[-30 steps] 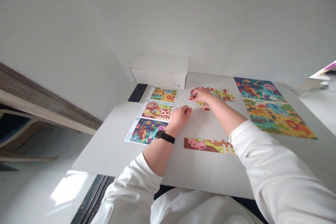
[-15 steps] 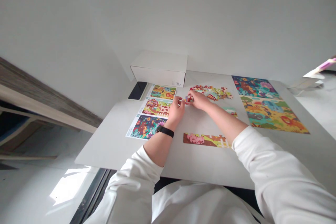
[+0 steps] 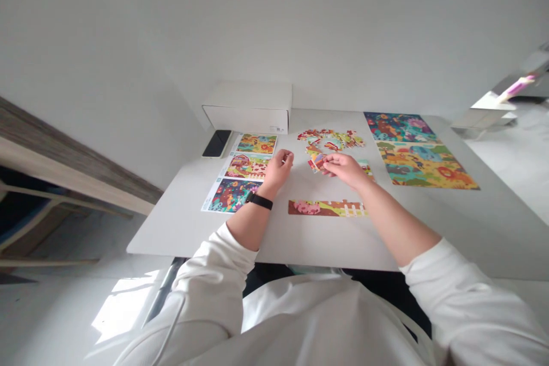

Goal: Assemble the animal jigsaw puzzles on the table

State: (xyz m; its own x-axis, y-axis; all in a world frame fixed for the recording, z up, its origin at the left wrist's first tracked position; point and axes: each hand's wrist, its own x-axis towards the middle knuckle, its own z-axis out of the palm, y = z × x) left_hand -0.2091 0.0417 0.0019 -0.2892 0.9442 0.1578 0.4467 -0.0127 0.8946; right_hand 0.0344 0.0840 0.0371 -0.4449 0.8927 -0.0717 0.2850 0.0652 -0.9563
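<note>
We are gripping a colourful puzzle piece in the right hand, thumb and fingers closing on its right-hand side. The piece is sitting just in front of the loose puzzle pieces; we cannot tell whether its lower edge is touching the table. The left hand is hovering or resting to the left of the piece, apart from it, with fingers curling inward; whether that grip is holding anything, we cannot tell.

For clean handling, we should be pinching the piece by its rim, leaving the printed face and the tabs uncovered so that orientation is staying readable. We should also be pressing lightly, since card tabs are likely to be bending under force, and holding the sleeve clear of neighbouring parts.

Nearer to us, the joined pig-and-fence strip is lying flat, its right end meeting the forearm in view. To the left, the three-picture reference sheet is lying beside the left hand, with a smartphone and a white box beyond. To the right, two colourful animal pictures are lying flat.
</note>
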